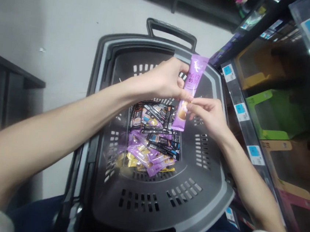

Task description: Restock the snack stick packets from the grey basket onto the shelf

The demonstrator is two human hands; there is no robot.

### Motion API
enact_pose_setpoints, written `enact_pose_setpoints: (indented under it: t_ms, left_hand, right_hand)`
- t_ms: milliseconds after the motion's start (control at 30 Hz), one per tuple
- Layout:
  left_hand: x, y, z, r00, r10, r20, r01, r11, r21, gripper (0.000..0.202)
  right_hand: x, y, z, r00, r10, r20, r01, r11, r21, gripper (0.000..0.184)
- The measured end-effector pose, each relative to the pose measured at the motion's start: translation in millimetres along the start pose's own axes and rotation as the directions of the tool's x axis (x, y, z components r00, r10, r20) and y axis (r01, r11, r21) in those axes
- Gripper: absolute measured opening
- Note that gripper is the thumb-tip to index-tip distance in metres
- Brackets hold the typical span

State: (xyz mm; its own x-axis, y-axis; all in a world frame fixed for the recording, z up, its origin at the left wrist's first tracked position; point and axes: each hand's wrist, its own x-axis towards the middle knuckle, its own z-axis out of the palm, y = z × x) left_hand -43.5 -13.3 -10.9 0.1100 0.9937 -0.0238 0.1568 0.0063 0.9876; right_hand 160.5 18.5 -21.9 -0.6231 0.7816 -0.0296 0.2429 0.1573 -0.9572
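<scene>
A long purple sachet [192,83] with printed characters and a picture of a drink is held upright over a dark plastic shopping basket [148,183]. My left hand [172,79] pinches its left edge near the middle. Just below that, my right hand [209,114] grips the same sachet from the right with thumb and fingers. Beneath my hands, a heap of stick sachets [155,138] lies on the basket's floor, in black, purple and yellow. Part of the heap's top is hidden behind my left wrist and the held sachet.
Store shelves [244,112] with blue and white price tags and colourful boxes run along the right side. Another dark shelf [199,6] stands across the far end. A dark fixture [8,89] is at the left, beside pale floor [68,40].
</scene>
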Motion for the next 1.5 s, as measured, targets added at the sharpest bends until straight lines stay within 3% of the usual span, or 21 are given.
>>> enact_pose_setpoints:
  t_ms: [233, 600, 833, 1067, 1500]
  left_hand:
    - [0, -2, -0.1, 1.000, 0.013, -0.015, -0.013, 1.000, 0.009, 0.033]
    - [4, 0, -3.1, 0.998, 0.068, 0.015, -0.070, 0.981, 0.183, 0.037]
    - [5, -1, -3.2, 0.997, 0.063, 0.041, -0.068, 0.990, 0.124, 0.041]
    - [6, 1, 1.1, 0.994, -0.029, 0.109, 0.035, 0.998, -0.057, 0.058]
    - [3, 0, 1.9, 0.998, 0.040, 0.056, -0.045, 0.995, 0.092, 0.057]
  right_hand:
    - [1, 4, -1, 0.999, 0.032, 0.015, -0.033, 0.997, 0.074, 0.010]
    - [-1, -2, 0, 0.995, -0.018, 0.097, 0.022, 0.999, -0.040, 0.025]
    - [1, 2, 0, 0.998, -0.017, 0.054, 0.018, 0.999, -0.029, 0.035]
    - [2, 7, -3, 0.999, -0.012, -0.030, 0.012, 1.000, -0.021, 0.037]
    - [3, 3, -3, 0.998, -0.009, 0.064, 0.006, 0.999, 0.044, 0.035]
